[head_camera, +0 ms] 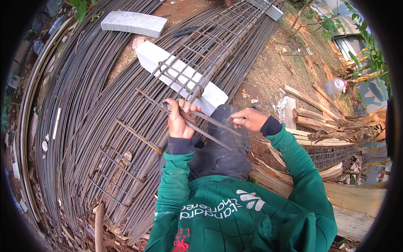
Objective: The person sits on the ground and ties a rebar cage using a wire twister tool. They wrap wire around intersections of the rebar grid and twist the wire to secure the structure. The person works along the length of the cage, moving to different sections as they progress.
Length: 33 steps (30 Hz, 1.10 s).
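Note:
My left hand (182, 118) is closed around a metal hand tool with two long handles (220, 126), probably tying pincers. The handles point right over my dark trousers; the tool's head lies by a steel stirrup (146, 97) of the rebar cage. My right hand (248, 119) is beside the handle ends with thumb and fingers drawn together; whether anything thin is between them cannot be made out. The rebar cage (214, 60), long bars with square stirrups, runs from lower left to upper right. A white block (207, 94) lies crosswise under it.
Long steel bars (78, 94) cover the ground at the left and under the cage. Another white block (133, 23) lies on them. At the right are wooden boards (311, 100), dry leaves (355, 127) and a plastic bottle (335, 86). Another person's hand (227, 3) shows at the top.

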Tool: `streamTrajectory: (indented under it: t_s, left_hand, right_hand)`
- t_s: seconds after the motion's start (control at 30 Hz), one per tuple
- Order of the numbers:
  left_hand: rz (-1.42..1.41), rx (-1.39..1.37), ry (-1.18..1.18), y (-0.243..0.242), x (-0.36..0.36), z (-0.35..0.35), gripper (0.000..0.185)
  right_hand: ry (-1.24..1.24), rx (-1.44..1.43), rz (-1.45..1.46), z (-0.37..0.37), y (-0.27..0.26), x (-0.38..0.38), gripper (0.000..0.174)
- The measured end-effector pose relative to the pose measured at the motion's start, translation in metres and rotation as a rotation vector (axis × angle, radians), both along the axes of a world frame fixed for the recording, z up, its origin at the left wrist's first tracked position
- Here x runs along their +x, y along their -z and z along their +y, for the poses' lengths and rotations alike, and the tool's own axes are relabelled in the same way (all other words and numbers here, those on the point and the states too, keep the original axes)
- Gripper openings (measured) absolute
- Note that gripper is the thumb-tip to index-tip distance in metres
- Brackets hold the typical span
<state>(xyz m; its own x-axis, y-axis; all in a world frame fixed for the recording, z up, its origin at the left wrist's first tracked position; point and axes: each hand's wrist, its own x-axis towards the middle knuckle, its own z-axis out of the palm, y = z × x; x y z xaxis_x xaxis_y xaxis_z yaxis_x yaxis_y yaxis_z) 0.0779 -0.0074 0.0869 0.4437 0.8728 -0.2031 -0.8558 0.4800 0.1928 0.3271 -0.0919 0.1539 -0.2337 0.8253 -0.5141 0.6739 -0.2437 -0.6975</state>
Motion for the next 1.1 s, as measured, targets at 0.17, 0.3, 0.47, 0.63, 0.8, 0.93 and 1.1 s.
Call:
streamTrajectory:
  t_s: [0.17, 0.3, 0.47, 0.63, 0.8, 0.93, 1.1]
  left_hand:
    - [0.224, 0.054, 0.051, -0.010, 0.011, -0.011, 0.048]
    - [0.435, 0.089, 0.041, -0.008, 0.013, -0.019, 0.049]
    - [0.818, 0.349, 0.203, -0.003, -0.002, -0.034, 0.037]
    - [1.115, 0.392, 0.095, 0.003, -0.006, -0.030, 0.032]
    - [1.050, 0.269, -0.081, 0.010, -0.029, -0.021, 0.036]
    - [0.990, 0.164, -0.186, 0.007, -0.030, -0.025, 0.036]
    - [0.903, 0.147, -0.122, -0.001, -0.020, -0.020, 0.037]
  right_hand:
    - [-0.102, 0.211, 0.026, -0.003, -0.036, -0.060, 0.068]
    - [0.186, 0.172, 0.000, -0.014, -0.015, -0.098, 0.053]
    - [0.339, 0.163, 0.332, -0.017, 0.038, -0.087, 0.039]
    - [0.619, -0.238, 0.958, -0.017, 0.040, -0.089, 0.028]
    - [0.614, -0.070, 0.893, -0.007, 0.035, -0.034, 0.024]
    - [0.356, 0.384, -0.340, 0.015, 0.026, 0.012, 0.029]
    - [0.316, 0.373, -0.636, 0.030, 0.099, 0.041, 0.036]
